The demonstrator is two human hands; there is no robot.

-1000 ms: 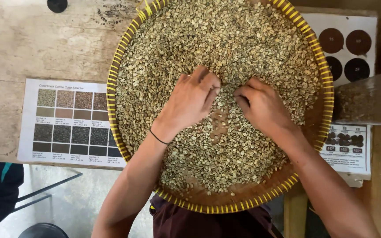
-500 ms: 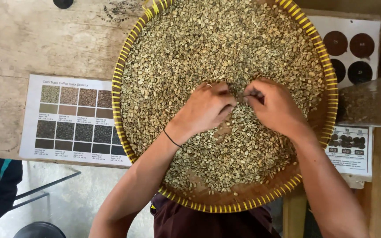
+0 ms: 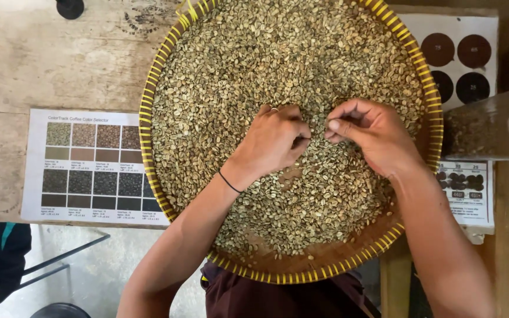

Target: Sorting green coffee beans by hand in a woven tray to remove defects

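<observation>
Worn, pale wooden tabletop (image 3: pixel 48 59), seen from above; round woven tray (image 3: pixel 425 150) with yellow-banded rim at its near edge, overhanging toward the person.

Tray contents: pale green coffee beans (image 3: pixel 278 53) in a thick layer; brown tray floor bare along the near right rim.

Left hand (image 3: pixel 272 141): knuckles up at tray centre, fingers curled under and resting on the beans; whether any are gripped cannot be told. Thin black band on the wrist.

Right hand (image 3: pixel 369 132): just beside the left, raised slightly off the beans, thumb and fingertips pinched nearly closed; contents too small to tell.

Left edge: printed colour chart (image 3: pixel 89 165). Right edge: sheet with dark brown discs (image 3: pixel 458 65), clear container (image 3: pixel 490 126), small printed card (image 3: pixel 469 194).
</observation>
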